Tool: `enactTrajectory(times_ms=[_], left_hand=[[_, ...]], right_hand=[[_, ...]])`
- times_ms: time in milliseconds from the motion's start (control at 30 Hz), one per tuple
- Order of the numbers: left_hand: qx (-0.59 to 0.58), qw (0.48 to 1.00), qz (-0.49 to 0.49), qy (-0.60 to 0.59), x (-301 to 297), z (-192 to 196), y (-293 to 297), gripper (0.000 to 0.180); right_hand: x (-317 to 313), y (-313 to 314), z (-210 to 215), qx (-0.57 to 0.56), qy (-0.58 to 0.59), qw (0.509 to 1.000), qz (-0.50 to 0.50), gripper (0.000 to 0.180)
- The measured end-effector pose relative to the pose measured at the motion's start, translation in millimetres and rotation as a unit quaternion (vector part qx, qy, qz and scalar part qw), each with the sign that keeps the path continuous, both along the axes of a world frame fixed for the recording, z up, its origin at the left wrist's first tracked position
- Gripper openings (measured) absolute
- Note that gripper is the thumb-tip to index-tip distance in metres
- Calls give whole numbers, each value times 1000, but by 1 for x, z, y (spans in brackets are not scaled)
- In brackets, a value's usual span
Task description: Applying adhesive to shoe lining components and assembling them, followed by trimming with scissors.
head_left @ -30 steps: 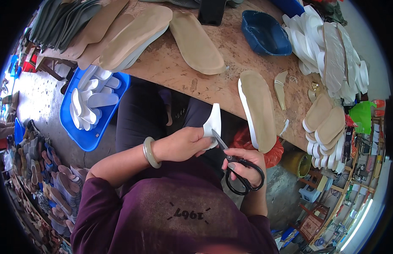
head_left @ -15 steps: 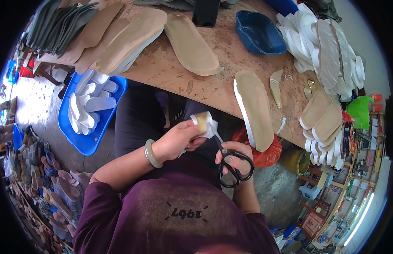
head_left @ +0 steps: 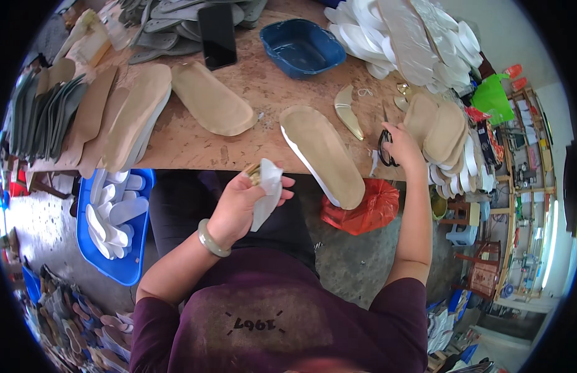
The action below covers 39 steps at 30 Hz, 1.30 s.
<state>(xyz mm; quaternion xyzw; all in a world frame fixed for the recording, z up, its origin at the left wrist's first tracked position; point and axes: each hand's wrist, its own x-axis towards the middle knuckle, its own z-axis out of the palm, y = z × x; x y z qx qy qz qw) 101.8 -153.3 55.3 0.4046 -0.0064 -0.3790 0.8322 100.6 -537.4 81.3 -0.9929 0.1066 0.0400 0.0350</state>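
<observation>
My left hand is closed on a curved white piece with crumpled gold material beside it, above my lap near the table edge. My right hand reaches over the front of the table, its fingers on black-handled scissors whose blades point away from me. Left of the scissors lies a curved gold offcut. Between my hands, a tan-topped insole with a white edge overhangs the table's front edge.
Tan insoles and a stack of dark grey soles lie leftward on the table. A phone and a blue basin sit farther back. White soles pile at right. A blue tub holds white pieces below left.
My right hand has carried the scissors from beside the left hand out to the table on the right. The piece in my left hand has turned, and the view has shifted.
</observation>
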Motion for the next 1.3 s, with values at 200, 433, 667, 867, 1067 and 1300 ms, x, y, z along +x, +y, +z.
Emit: enactTrajectory(times_ms=[200, 433, 667, 867, 1067, 1300], left_hand=[[3, 1000, 14, -11, 5, 0, -21, 42], [67, 988, 15, -135, -7, -16, -25, 37], [10, 986, 167, -12, 27, -5, 12, 40], [-23, 988, 151, 3, 35, -15, 25, 49], [-59, 989, 75, 108, 15, -16, 13, 47], [-7, 993, 68, 97, 1, -18, 36, 50]], right_hand=[[-36, 148, 31, 370, -111, 922, 28, 25], [-42, 208, 0, 431, -236, 862, 121, 20], [-101, 145, -9, 462, 69, 871, 152, 9], [-161, 66, 7, 21, 235, 972, 22, 15], [-4, -27, 12, -10, -161, 985, -63, 23], [107, -153, -55, -237, -246, 938, 59, 30]])
